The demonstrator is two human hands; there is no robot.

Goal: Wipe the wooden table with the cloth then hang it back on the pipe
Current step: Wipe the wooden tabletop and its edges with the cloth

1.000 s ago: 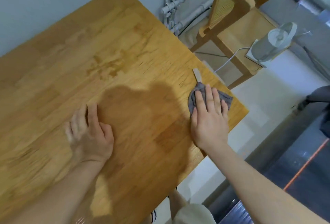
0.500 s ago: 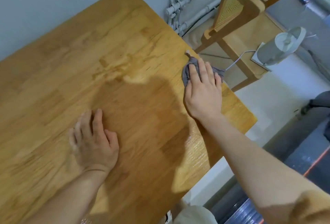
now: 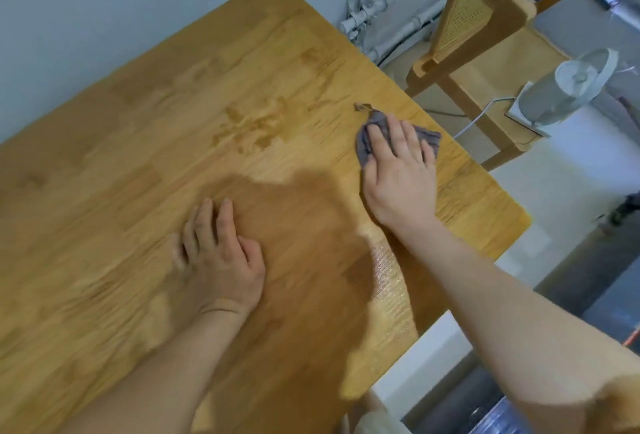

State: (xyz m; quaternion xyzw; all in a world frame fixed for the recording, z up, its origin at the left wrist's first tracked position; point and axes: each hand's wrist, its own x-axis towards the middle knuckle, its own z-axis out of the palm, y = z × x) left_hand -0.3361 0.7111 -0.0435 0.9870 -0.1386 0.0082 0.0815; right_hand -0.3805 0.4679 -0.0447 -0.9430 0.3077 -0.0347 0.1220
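Near the right edge of the tabletop (image 3: 138, 128), the right hand (image 3: 398, 174) lies flat on the grey cloth (image 3: 363, 148), fingers straight and pressing it onto the wood, not curled around it. A small tag of the cloth pokes out on the far side of the fingertips. The left hand (image 3: 221, 260) rests palm down on the middle of the tabletop, fingers straight and slightly apart, holding nothing; it seems to be bracing the person.

This looks like the wiping step, still under way, with the hanging step not begun. The far and left parts of the tabletop are well apart from the cloth, so the next move probably calls for steady downward pressure while sweeping the cloth leftward or farther out, without letting it slide off the right edge. The white pipes (image 3: 391, 35) run along the wall beyond the far right corner, beside a wooden chair (image 3: 485, 14).

Compared with a second ago, the right hand and cloth have moved along the right edge, away from the near corner toward the far end. The left hand has stayed planted in much the same spot.
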